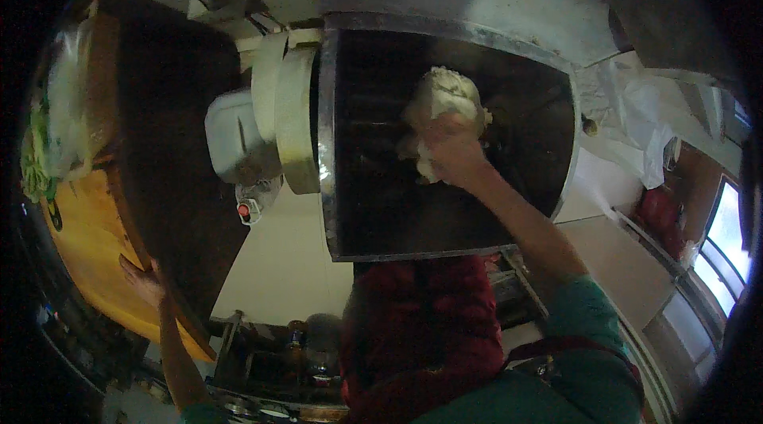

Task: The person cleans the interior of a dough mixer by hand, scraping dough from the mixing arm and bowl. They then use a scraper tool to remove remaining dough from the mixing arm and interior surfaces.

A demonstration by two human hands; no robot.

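Observation:
My right hand (458, 153) grips a crumpled off-white cloth (451, 93) over a dark flat metal plate (387, 215) with a grey raised rim, which looks like a griddle. Motion blurs the hand and the cloth, and parts of the cloth stick out on both sides of the fingers. Far to the left, my left hand (145, 282) lies against the edge of a yellow-orange countertop or board (95, 245), its fingers apart and nothing visibly held.
Left of the plate stand pale round bands (297, 120), a whitish plastic container (229, 135) and a clear bottle with a red cap (243, 210). Green vegetables (37, 165) lie by a plastic bag (68, 108) at far left. Another white plastic bag (644, 144) sits to the right.

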